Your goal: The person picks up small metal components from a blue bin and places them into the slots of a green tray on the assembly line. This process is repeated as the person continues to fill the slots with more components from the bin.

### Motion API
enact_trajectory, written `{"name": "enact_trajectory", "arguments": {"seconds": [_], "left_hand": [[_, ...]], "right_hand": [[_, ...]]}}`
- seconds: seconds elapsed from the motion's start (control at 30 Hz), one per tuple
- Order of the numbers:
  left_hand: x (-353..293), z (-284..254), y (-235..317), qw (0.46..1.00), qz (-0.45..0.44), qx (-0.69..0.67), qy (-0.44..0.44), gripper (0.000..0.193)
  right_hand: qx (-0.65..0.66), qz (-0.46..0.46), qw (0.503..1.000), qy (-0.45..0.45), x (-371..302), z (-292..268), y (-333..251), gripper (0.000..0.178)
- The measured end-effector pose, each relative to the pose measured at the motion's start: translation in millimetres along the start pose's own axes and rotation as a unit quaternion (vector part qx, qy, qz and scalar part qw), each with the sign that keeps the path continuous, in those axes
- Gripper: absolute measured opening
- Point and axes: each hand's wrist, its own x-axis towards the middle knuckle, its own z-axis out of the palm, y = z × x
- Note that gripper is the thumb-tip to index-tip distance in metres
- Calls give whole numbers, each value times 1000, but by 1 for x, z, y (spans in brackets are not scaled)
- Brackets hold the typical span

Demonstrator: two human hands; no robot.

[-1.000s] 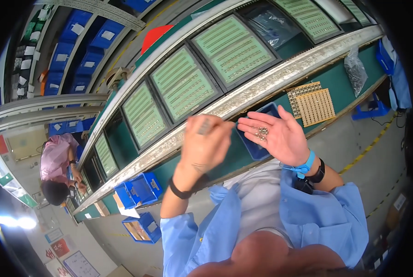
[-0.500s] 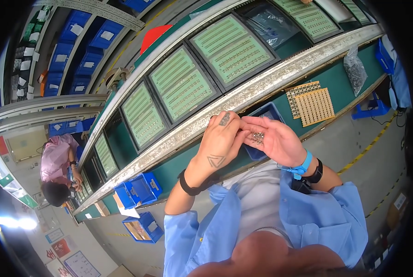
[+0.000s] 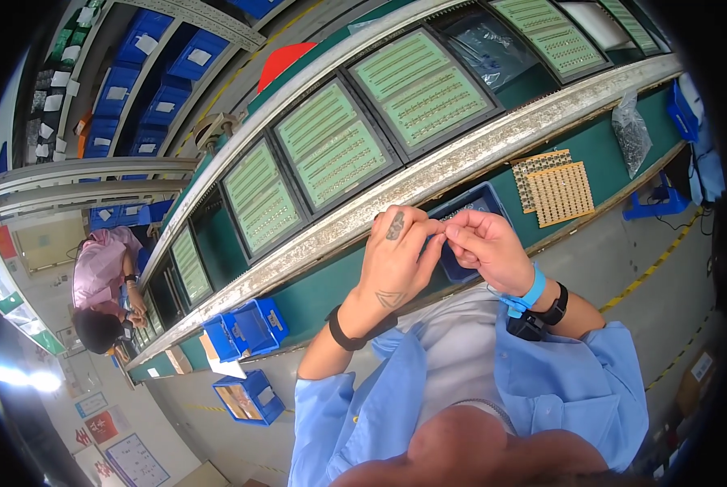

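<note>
My left hand (image 3: 400, 258) and my right hand (image 3: 491, 253) meet at their fingertips above a blue bin (image 3: 490, 193). Thumb and forefinger of the left hand are pinched together; whatever sits between them is too small to make out. The right hand's fingers curl closed, with its thumb and forefinger touching the left fingertips. Small shiny metal parts lay in that right hand half a second ago; the curled fingers hide them now. Beyond the hands, green circuit boards (image 3: 335, 142) in dark frames stand in a row on the line.
A worn metal rail (image 3: 331, 224) runs between me and the boards. Yellow-tan perforated panels (image 3: 564, 195) and a clear bag of parts (image 3: 631, 134) lie to the right. Blue bins (image 3: 245, 329) stand at the left edge. A person in pink (image 3: 103, 272) works at far left.
My right hand has gone from open, palm up with metal parts on its fingers, to curled closed. Its thumb and forefinger have come to the left fingertips. The view has shifted slightly.
</note>
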Motion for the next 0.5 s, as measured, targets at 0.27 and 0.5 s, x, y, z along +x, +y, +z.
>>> {"name": "enact_trajectory", "arguments": {"seconds": [0.27,0.5], "left_hand": [[0,-19,3,997,49,58,15,24],[-4,-20,-3,994,95,59,18,28]], "right_hand": [[-72,-31,997,-7,1,8,1,15],[-101,-43,994,3,3,13,4,17]]}}
